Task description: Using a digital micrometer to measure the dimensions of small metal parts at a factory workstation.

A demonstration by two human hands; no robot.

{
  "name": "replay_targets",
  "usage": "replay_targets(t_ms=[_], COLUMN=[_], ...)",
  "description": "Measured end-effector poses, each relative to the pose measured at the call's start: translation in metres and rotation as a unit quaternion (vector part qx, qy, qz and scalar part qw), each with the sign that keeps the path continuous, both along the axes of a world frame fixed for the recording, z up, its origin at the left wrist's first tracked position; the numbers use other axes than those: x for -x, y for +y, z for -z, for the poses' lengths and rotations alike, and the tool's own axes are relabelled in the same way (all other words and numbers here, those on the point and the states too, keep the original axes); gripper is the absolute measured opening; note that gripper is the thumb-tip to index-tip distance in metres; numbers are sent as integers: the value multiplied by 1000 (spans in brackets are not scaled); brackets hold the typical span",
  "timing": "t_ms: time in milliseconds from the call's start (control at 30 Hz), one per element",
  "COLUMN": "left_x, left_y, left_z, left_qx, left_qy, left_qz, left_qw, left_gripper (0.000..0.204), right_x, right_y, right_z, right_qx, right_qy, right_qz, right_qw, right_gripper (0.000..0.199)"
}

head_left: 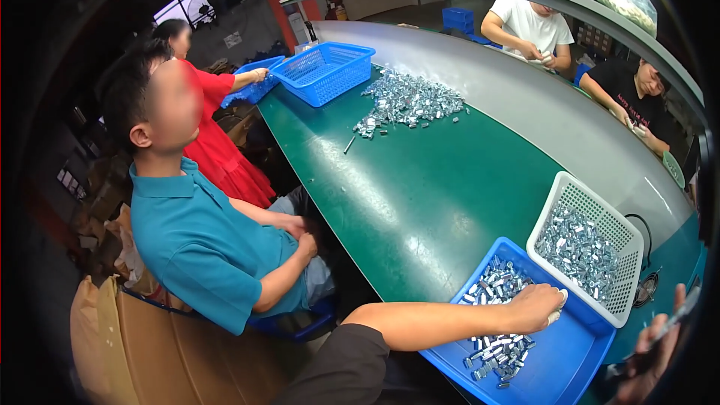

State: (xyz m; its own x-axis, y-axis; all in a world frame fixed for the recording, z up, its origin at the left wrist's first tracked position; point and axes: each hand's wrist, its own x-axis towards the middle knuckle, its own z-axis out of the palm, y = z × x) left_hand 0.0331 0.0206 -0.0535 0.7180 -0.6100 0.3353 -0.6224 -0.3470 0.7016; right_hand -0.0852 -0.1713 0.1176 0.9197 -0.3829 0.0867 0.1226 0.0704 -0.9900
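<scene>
Biggest thing here is the long green counter (450, 180), running from the far left down toward the near right. Someone in a teal polo (187, 232) sits along its left edge, hands together in their lap. At the near end there's a shallow blue tray (574, 341), plain walls, with a good bit of bare floor showing on its right side. Right up against it is a white lattice basket (609, 217) loaded with the same sort of bits; can't tell if it's resting on the tray's rim. Way down the far end: a blue basket (345, 82) and, next to it, a loose silver pile (412, 101) straight on the green.

Hands: the left hand (531, 309) is over the tray, fingers curled down with whitish covers (559, 307) on the tips. Can't tell if there's anything in them. The right hand (651, 349) is a blur off by the right edge, fingers up near some greyish thing, no clue whether it's gripping that.

Now the metal pieces (501, 356) in the tray: short, stubby, shiny silver with dark bluish shading. Plenty lie on their sides, long axes pointing every which way. One skinnier rod (349, 145) sticks out by the far pile, slanting toward it.
</scene>
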Motion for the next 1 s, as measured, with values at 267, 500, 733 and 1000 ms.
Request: replay_targets(t_ms=[267,500,733,1000], left_x=[-10,-4,18,12], left_y=[2,11,-18,-4], left_z=[-7,-68,-54,-17], left_qx=[170,178,248,196], left_qy=[236,393,444,386], left_qz=[5,-23,40,50], left_qw=[957,902,860,900], left_gripper=[15,26,24,17], right_x=[-31,-61,-37,-38], right_y=[20,15,-13,-40], right_z=[60,63,61,-79], right_qx=[-194,-272,-216,292], right_qy=[1,52,39,-143], right_qz=[-25,-125,-116,92], right_qw=[981,953,969,941], right_gripper=[54,39,65,58])
